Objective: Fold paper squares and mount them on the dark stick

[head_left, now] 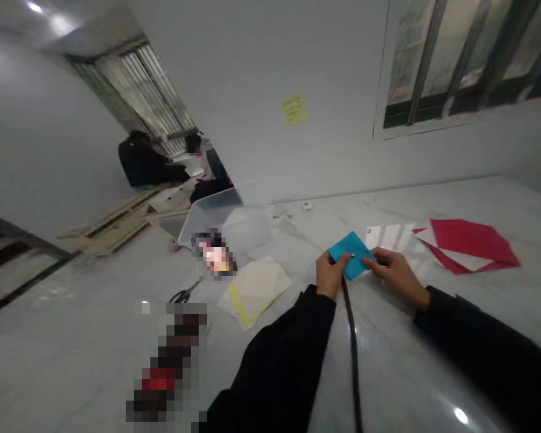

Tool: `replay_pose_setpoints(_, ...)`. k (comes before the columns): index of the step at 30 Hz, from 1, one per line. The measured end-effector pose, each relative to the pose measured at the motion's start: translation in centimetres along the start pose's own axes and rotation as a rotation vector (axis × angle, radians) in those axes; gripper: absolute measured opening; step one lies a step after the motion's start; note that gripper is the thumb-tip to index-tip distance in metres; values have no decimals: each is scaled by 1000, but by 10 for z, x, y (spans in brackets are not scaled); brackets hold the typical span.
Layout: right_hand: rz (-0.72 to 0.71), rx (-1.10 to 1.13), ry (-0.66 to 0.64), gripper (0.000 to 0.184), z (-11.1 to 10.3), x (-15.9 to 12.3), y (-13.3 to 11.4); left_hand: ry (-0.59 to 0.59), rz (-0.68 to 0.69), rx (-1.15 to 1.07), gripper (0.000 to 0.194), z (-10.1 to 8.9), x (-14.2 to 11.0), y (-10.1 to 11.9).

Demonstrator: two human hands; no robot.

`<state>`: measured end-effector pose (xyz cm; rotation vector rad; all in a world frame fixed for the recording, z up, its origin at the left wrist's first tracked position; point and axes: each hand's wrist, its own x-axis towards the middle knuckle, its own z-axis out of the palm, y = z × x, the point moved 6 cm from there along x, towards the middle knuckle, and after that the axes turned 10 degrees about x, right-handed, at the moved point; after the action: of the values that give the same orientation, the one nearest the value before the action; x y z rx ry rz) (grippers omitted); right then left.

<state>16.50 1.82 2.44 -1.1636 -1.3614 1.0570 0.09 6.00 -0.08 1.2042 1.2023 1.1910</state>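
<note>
A small folded teal paper (352, 252) is held just above the white marble table (387, 361). My left hand (331, 273) pinches its left corner, fingers closed on it. My right hand (396, 273) grips its right side, thumb on top. Both arms wear black sleeves. A dark cord (354, 355) hangs down from between my hands toward me.
Red paper (471, 243) lies at the right. Yellow and white sheets (254, 288) lie left of my hands, with scissors (184, 294) beside them. A clear plastic box (220, 222) stands further back. Two people sit at the far left by a window.
</note>
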Motion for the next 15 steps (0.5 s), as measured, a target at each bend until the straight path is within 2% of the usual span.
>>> replay_pose_setpoints(8, 0, 45, -7, 35, 0, 1, 2, -57, -45, -214, 38, 7, -5, 3)
replay_pose_setpoints(15, -39, -43, -3, 37, -3, 5, 7, -145, -126, -353, 40, 15, -11, 11)
